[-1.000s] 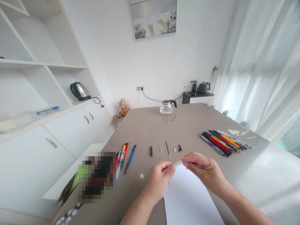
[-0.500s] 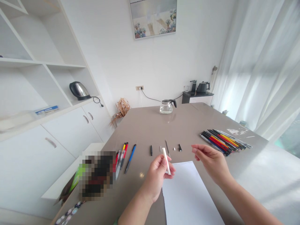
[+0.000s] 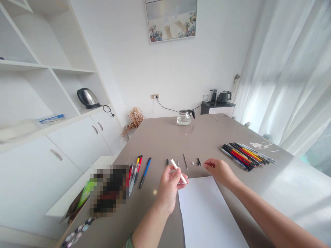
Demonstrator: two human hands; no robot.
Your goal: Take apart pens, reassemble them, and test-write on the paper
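Note:
My left hand (image 3: 169, 187) is closed around a slim white pen barrel (image 3: 179, 171), which tilts up to the left above the paper's top edge. My right hand (image 3: 219, 171) hovers just right of a small black pen clip piece (image 3: 198, 161), fingers bent and a little apart from the thumb, with nothing visible in them. In a row beyond my hands lie a thin ink refill (image 3: 185, 162), a tiny white tip (image 3: 192, 163), a small spring (image 3: 178, 161) and a black grip part (image 3: 167, 162) partly hidden by my left hand.
A white paper sheet (image 3: 207, 210) lies before me. Several pens (image 3: 134, 172) and a blue pen (image 3: 145, 173) are at left, beside a blurred dark item (image 3: 110, 189). A pile of pens (image 3: 245, 155) lies right. A glass pot (image 3: 183, 119) stands at the far end.
My right hand has moved left toward the black clip piece. My left hand has shifted slightly left, and the white barrel now leans more to the left.

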